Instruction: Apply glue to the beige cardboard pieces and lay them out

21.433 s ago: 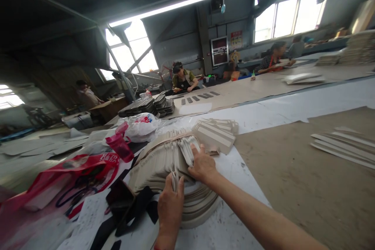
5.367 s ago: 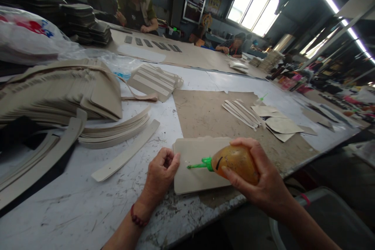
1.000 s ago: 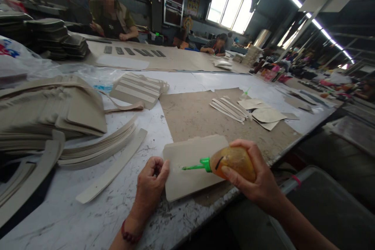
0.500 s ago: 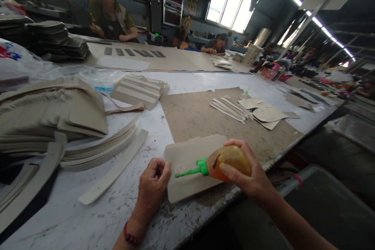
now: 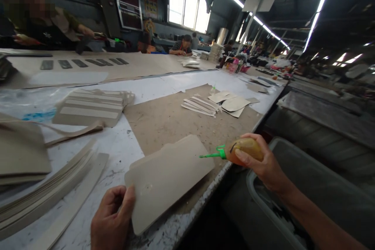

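Observation:
My right hand [image 5: 259, 162] is wrapped round a squeeze glue bottle [image 5: 244, 151], amber inside, with a green cap and a long thin nozzle. The bottle lies almost level, its nozzle tip over the right end of a beige flat panel [image 5: 172, 179]. Whether the tip touches the panel I cannot tell. At the panel's left edge, my left hand [image 5: 113, 215] grips it with the thumb on top and the fingers partly hidden. A small wet-looking spot shows near that end. The panel's notched far side may be a second sheet underneath.
Curved beige strips [image 5: 55, 199] and stacked panels [image 5: 22, 150] lie at left. Beyond are a panel pile [image 5: 90, 105], thin strips [image 5: 200, 105] and pale pieces [image 5: 236, 103]. A grey bin [image 5: 316, 187] stands below the table edge at right. Co-workers sit across the table.
The glue bottle has moved from the panel's left end to its right end. My left thumb now lies on the panel edge. The view has turned right.

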`<state>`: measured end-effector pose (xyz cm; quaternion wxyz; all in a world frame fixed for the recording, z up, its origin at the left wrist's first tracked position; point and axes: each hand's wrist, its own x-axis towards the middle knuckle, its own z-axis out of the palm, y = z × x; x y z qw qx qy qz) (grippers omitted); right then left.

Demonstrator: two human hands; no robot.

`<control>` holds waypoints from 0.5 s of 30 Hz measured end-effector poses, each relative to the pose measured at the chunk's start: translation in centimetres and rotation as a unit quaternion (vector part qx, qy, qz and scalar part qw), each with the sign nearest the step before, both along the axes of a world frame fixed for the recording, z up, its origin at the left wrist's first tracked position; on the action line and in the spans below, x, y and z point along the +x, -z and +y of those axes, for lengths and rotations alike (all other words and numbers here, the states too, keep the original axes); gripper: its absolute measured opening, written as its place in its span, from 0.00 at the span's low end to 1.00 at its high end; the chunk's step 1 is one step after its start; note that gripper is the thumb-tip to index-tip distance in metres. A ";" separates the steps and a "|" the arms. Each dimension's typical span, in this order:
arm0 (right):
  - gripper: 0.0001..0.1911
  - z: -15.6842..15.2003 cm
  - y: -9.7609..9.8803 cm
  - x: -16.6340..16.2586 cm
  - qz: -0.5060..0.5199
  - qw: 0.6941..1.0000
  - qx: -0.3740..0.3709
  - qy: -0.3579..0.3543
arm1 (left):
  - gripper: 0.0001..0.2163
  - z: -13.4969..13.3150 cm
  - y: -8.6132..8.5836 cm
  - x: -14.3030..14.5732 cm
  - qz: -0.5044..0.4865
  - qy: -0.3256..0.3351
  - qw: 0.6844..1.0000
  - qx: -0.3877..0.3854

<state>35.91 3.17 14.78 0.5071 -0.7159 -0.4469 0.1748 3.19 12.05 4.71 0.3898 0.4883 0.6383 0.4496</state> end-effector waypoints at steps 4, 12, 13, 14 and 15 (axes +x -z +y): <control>0.24 0.8 0.2 -0.8 -0.037 0.999 -0.012 -0.030 | 0.16 -0.3 -1.0 0.4 0.012 -0.010 1.000 -0.013; 0.23 1.4 -0.2 -0.9 -0.098 0.994 -0.024 -0.033 | 0.14 -0.3 -1.3 0.5 0.035 -0.014 0.999 -0.006; 0.23 1.5 -0.3 -0.9 -0.108 0.994 -0.021 -0.029 | 0.14 -0.3 -1.3 0.6 0.033 -0.017 0.999 -0.007; 0.22 1.5 -0.3 -0.8 -0.121 0.992 -0.018 -0.025 | 0.14 -0.3 -1.3 0.7 0.031 -0.020 0.999 -0.007; 0.22 1.6 -0.3 -0.8 -0.135 0.990 -0.015 -0.022 | 0.14 -0.3 -1.3 0.7 0.028 -0.022 0.999 -0.009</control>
